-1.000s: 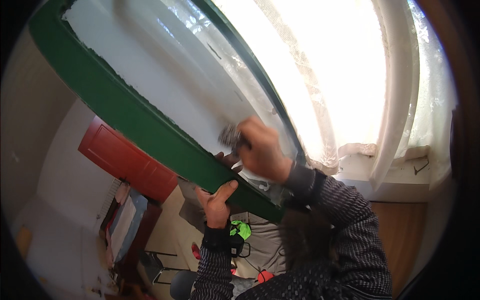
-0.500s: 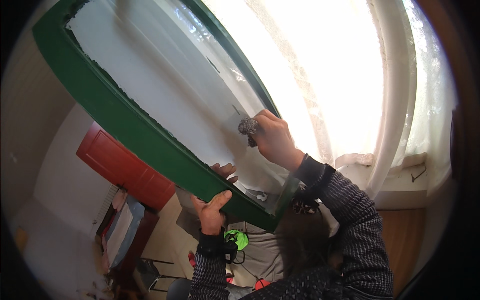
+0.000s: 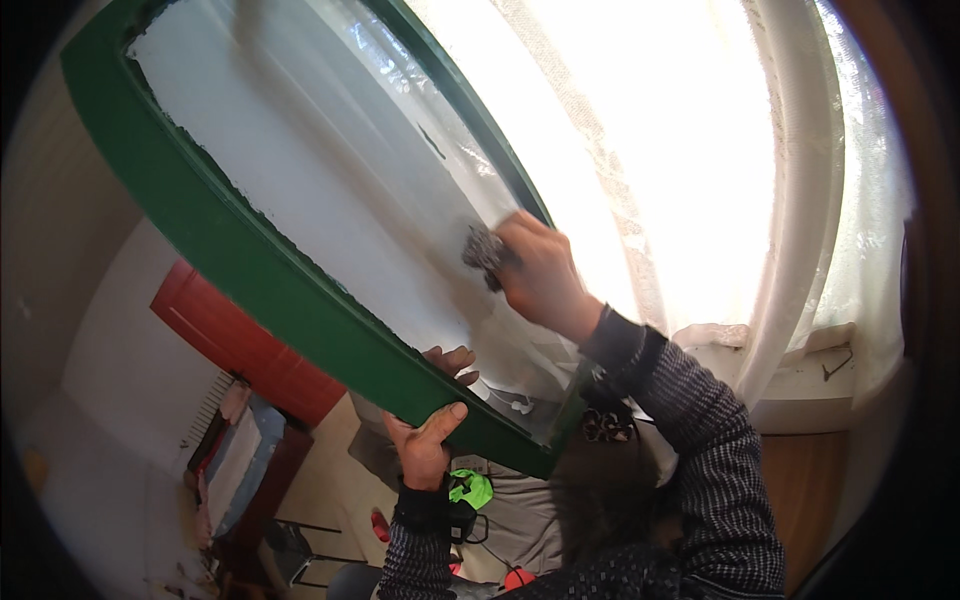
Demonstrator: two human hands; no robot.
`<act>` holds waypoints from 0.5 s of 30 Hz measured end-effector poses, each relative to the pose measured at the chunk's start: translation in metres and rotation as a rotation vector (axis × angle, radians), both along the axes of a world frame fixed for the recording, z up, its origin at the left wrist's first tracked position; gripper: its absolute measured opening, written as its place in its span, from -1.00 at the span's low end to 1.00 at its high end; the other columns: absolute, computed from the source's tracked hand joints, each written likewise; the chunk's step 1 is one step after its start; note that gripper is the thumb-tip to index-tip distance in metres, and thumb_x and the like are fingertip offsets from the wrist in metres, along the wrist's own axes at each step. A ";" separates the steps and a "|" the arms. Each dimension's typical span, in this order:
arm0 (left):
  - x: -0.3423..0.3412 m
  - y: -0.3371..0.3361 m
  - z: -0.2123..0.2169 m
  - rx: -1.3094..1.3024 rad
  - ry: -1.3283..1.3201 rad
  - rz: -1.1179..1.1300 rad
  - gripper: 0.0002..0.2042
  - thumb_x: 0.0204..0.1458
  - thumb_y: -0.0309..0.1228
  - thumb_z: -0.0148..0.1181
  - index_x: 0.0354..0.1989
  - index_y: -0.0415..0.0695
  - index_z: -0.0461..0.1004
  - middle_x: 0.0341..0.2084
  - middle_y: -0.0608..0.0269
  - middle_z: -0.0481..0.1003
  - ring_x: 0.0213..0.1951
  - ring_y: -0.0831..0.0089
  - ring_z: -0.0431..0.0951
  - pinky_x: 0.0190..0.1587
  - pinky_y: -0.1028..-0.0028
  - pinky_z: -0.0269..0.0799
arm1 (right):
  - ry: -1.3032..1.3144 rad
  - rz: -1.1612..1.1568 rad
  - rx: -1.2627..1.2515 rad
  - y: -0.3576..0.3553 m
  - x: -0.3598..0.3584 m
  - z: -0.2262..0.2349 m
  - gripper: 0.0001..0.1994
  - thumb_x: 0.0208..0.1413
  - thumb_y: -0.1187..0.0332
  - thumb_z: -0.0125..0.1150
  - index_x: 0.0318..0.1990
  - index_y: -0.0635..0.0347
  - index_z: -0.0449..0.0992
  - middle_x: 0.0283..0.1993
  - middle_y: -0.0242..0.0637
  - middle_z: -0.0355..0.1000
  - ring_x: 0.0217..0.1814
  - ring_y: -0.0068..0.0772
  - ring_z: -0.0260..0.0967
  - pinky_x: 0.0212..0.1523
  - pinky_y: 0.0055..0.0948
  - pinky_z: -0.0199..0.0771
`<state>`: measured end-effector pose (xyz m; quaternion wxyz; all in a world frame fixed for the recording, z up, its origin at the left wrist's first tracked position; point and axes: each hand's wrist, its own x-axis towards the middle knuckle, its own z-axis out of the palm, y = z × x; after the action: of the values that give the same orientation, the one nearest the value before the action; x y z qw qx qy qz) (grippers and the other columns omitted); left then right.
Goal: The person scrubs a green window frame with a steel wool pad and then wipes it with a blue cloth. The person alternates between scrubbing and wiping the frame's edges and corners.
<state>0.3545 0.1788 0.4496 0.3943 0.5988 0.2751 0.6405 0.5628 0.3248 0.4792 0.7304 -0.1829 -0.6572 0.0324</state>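
A window sash with a green frame (image 3: 280, 312) and a glass pane (image 3: 330, 190) tilts across the upper left and middle. My right hand (image 3: 540, 272) is closed around a grey metal scouring pad (image 3: 487, 254), which is at the glass near the sash's right side. Around the lower edge of the frame wraps my left hand (image 3: 425, 440); its thumb lies on the near face, and its fingertips show through the glass. A dark green mark (image 3: 432, 141) is on the pane above the pad. Ragged dark paint runs along the pane's left edge.
Sheer white curtains (image 3: 800, 200) hang at a bright window on the right, above a sill (image 3: 800, 375). Down left are a red door (image 3: 245, 340), folded cloths (image 3: 245, 460) and a dark chair (image 3: 300, 550). A bright green item (image 3: 470, 487) lies on grey fabric below the sash.
My right hand has moved the scouring pad slightly left across the glass. A small dark mark beside the pad no longer shows. My left hand keeps its hold while the view shifts slightly.
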 end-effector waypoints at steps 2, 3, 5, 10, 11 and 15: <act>0.000 -0.001 0.000 -0.015 -0.017 0.003 -0.27 0.03 -0.55 0.55 0.39 -0.39 0.34 0.21 -0.26 0.58 0.28 -0.10 0.60 0.32 -0.04 0.56 | -0.009 0.005 0.045 0.004 0.001 0.002 -0.77 -0.11 0.70 0.29 -0.23 0.37 0.58 -0.24 -0.05 0.48 -0.32 0.09 0.50 -0.32 -0.15 0.52; 0.000 -0.001 0.000 -0.023 -0.025 0.005 -0.27 0.03 -0.55 0.55 0.39 -0.39 0.34 0.21 -0.26 0.58 0.29 -0.10 0.60 0.32 -0.04 0.56 | 0.013 0.007 0.067 0.004 0.002 0.003 -0.77 -0.11 0.70 0.30 -0.23 0.37 0.58 -0.24 -0.05 0.48 -0.32 0.09 0.50 -0.32 -0.15 0.52; 0.000 -0.001 0.000 -0.028 -0.020 0.000 -0.28 0.04 -0.56 0.54 0.40 -0.39 0.34 0.22 -0.26 0.57 0.29 -0.10 0.59 0.33 -0.03 0.55 | -0.042 0.030 -0.011 0.002 0.004 0.004 -0.77 -0.10 0.69 0.32 -0.22 0.37 0.58 -0.25 -0.05 0.48 -0.32 0.09 0.50 -0.30 -0.14 0.52; 0.003 -0.002 0.002 -0.022 -0.002 0.026 -0.26 0.01 -0.58 0.50 0.41 -0.40 0.32 0.23 -0.27 0.57 0.29 -0.13 0.59 0.34 -0.05 0.54 | -0.025 0.014 0.086 0.000 0.009 0.008 -0.75 -0.12 0.72 0.29 -0.21 0.37 0.59 -0.24 -0.09 0.48 -0.32 0.04 0.51 -0.29 -0.14 0.54; 0.004 -0.003 0.002 -0.027 0.005 0.045 -0.24 -0.02 -0.59 0.46 0.43 -0.39 0.31 0.22 -0.28 0.57 0.29 -0.17 0.59 0.34 -0.08 0.54 | -0.047 0.011 0.063 0.004 0.009 0.010 -0.75 -0.11 0.73 0.29 -0.21 0.37 0.59 -0.24 -0.10 0.48 -0.31 0.04 0.51 -0.29 -0.14 0.54; 0.006 -0.005 0.003 -0.046 0.032 0.084 -0.21 -0.06 -0.59 0.43 0.45 -0.38 0.30 0.22 -0.29 0.57 0.29 -0.19 0.58 0.34 -0.11 0.53 | -0.037 -0.011 0.163 0.013 0.011 0.010 -0.75 -0.11 0.75 0.26 -0.21 0.37 0.59 -0.23 -0.11 0.47 -0.32 0.01 0.51 -0.31 -0.17 0.53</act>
<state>0.3600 0.1740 0.4530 0.3762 0.5877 0.3210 0.6404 0.5734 0.3380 0.4897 0.7308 -0.1269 -0.6701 -0.0287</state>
